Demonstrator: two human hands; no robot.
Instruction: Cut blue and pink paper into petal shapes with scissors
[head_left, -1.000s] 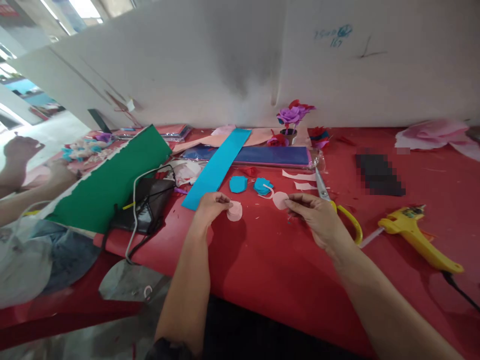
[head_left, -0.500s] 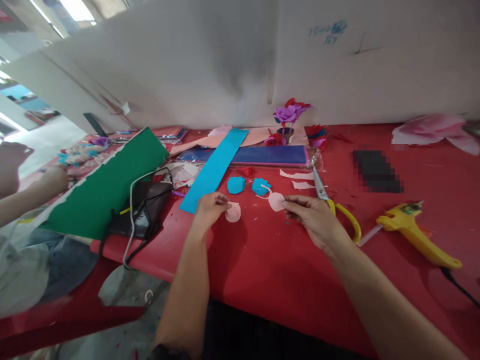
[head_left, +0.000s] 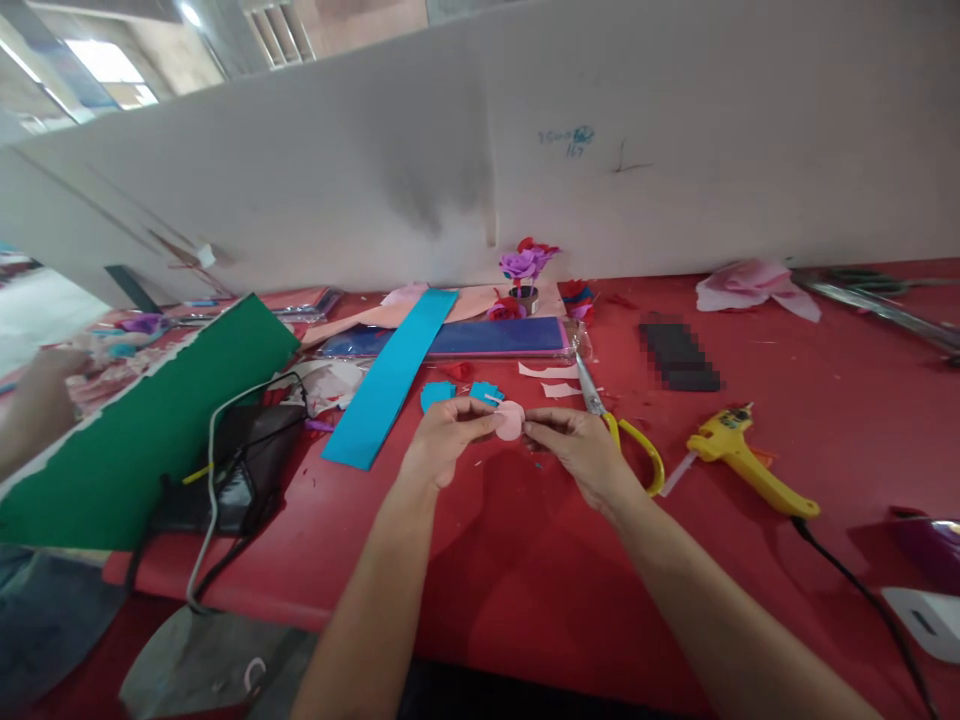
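The pink paper discs [head_left: 510, 421] are held up over the table's middle, overlapping; how many there are cannot be told. The left hand [head_left: 444, 440] pinches them at one edge and the right hand [head_left: 576, 445] at the other, fingertips close together. Below spreads a red tabletop [head_left: 540, 610], backed by a pale upright panel [head_left: 300, 170] with handwriting on it; bright windows show beyond, at upper left.

Just behind the hands lie two stacks of blue paper pieces [head_left: 437, 393], partly hidden by the hands and discs. Yellow-handled scissors [head_left: 589, 385] lie beside the right hand, with a yellow glue gun [head_left: 750, 472] farther right. A blue strip [head_left: 394, 380] slants behind the left hand, and a green sheet [head_left: 172, 430] leans farther left, screening part of a co-worker's arm [head_left: 41, 400].

Half a second ago the hands were apart, each at its own pink paper; now they meet, and the view has swung right.
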